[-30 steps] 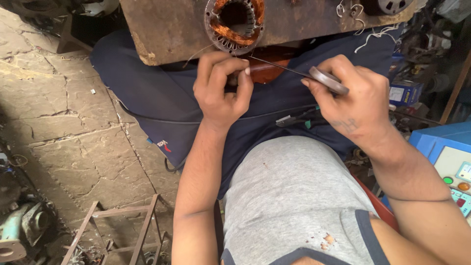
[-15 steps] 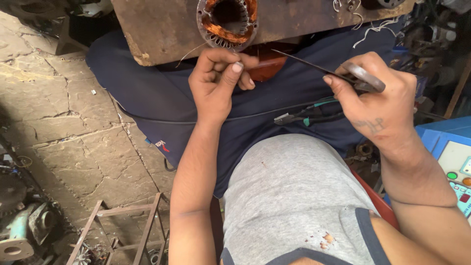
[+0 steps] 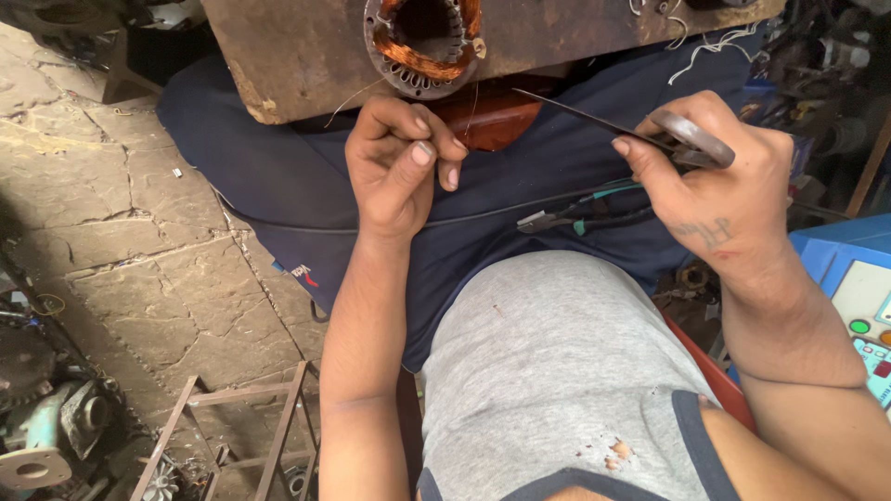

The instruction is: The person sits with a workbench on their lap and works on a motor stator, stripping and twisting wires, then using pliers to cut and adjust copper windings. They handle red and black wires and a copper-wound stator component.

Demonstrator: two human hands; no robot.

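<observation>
Now we pinch thin wire (image 3: 473,102) from stator winding (image 3: 422,42) in left hand (image 3: 399,162); right hand (image 3: 715,186) grips scissors (image 3: 650,134), blades closed; trimming step, we judge.

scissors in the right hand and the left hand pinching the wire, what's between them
In the head view, only the dark blue trousers show in the gap between the left hand and the scissors in the right hand.

We have one view, from a camera worn on the head. It looks steeply down and slightly forward, close over our lap, both forearms and the stone floor (image 3: 139,241) alongside.
</observation>
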